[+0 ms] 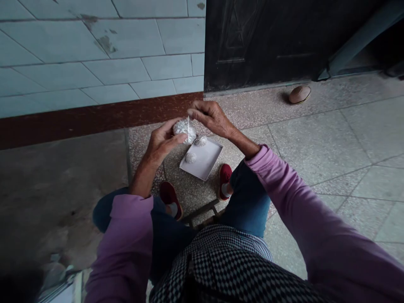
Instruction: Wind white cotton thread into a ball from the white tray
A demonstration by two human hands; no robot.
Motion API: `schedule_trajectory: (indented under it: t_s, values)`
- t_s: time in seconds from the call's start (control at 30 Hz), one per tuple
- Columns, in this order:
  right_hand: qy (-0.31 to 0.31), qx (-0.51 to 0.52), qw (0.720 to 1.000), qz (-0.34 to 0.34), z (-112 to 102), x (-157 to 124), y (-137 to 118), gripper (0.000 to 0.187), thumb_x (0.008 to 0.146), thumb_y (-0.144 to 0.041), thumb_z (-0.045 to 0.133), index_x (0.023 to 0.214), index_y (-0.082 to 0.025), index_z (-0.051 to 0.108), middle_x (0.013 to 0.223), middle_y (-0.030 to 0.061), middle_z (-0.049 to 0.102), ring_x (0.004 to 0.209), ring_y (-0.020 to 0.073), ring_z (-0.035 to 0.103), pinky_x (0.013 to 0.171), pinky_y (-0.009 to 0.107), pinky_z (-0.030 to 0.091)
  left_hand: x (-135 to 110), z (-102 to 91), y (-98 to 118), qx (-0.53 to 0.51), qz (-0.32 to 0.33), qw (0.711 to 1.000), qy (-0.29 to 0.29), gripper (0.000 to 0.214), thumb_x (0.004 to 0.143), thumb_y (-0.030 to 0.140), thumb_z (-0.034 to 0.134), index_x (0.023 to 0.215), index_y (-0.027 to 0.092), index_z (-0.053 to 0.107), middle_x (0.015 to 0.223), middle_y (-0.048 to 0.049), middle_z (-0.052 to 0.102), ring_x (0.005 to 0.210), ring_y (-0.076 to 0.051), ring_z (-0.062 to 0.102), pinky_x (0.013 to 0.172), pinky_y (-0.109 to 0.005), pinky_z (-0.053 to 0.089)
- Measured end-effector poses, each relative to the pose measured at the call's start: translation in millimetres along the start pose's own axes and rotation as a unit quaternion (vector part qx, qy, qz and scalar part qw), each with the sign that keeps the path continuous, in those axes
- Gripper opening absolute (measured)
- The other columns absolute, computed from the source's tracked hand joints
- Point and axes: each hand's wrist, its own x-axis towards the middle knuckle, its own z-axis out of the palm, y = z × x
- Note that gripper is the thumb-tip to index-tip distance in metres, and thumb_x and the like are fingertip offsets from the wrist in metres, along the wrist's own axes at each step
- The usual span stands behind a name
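A ball of white yarn (pixel 183 127) rests in my left hand (pixel 160 142), with the fingers behind it and the thumb across its front. My right hand (pixel 212 118) is just to the right and a little higher, its thumb and forefinger pinching a white strand (pixel 188 126) that runs down over the ball. Below the hands a shallow white box lid (pixel 206 162) lies on the floor between my feet. Two smaller white yarn balls lie in it, one (pixel 200 140) near its far edge and the other (pixel 190 158) at its left side.
My red shoes (pixel 169 197) flank the lid. Ahead stand a pale tiled wall (pixel 132 50) and a dark door (pixel 252 42). A brownish rounded object (pixel 299 94) lies on the speckled floor near the door. Bottles and flat items (pixel 58 277) are at the lower left.
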Motion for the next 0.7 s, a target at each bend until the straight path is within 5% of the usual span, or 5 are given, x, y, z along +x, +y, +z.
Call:
schedule_trajectory:
  t_s: [0.17,0.33,0.5,0.6,0.7]
  values:
    - [-0.006,-0.003,0.999,0.043,4.8,3.9,0.1,0.073,0.139,-0.08,0.06,0.087,-0.029,0.054,0.083,0.0046,0.063,0.101,0.0252,0.061,0.091,0.039,0.05,-2.9,9.8,10.2,-0.097,-0.025,0.994,-0.043,0.07,0.083,0.069,0.116,0.131,0.024,0.092,0.117,-0.013,0.09,0.111,-0.035,0.089,0.092,-0.044,0.076]
    - [-0.068,-0.004,0.997,0.029,28.4,1.6,2.2,0.056,0.142,-0.053,0.064,0.094,-0.027,0.055,0.095,0.0036,0.068,0.096,0.023,0.061,0.096,0.039,0.051,10.2,-5.4,-3.1,-0.147,0.022,0.987,0.06,0.064,0.077,0.058,0.115,0.124,0.032,0.081,0.122,-0.0079,0.087,0.114,-0.032,0.086,0.09,-0.042,0.076]
    - [-0.178,-0.017,0.984,-0.002,45.9,-14.4,1.1,0.036,0.136,-0.02,0.064,0.1,-0.024,0.058,0.095,0.002,0.069,0.096,0.0218,0.063,0.097,0.037,0.05,20.1,-19.3,-21.7,-0.092,0.055,0.98,0.168,0.067,0.081,0.052,0.113,0.124,0.03,0.068,0.122,-0.0032,0.084,0.109,-0.025,0.079,0.09,-0.038,0.068]
    - [-0.182,0.009,0.983,-0.033,45.5,-17.2,-4.6,0.036,0.139,-0.029,0.064,0.103,-0.023,0.062,0.097,0.002,0.07,0.096,0.021,0.065,0.096,0.036,0.051,20.6,-18.8,-25.8,-0.02,0.086,0.977,0.193,0.077,0.074,0.056,0.12,0.122,0.029,0.066,0.112,-0.0005,0.082,0.1,-0.022,0.075,0.089,-0.036,0.063]
    - [-0.105,0.026,0.994,-0.026,33.3,-9.4,-10.0,0.05,0.141,-0.052,0.066,0.1,-0.024,0.064,0.097,0.0031,0.072,0.096,0.0226,0.065,0.095,0.037,0.054,15.1,-12.8,-20.5,0.006,0.057,0.99,0.126,0.078,0.071,0.059,0.121,0.123,0.029,0.072,0.107,-0.0013,0.082,0.093,-0.023,0.076,0.084,-0.036,0.063]
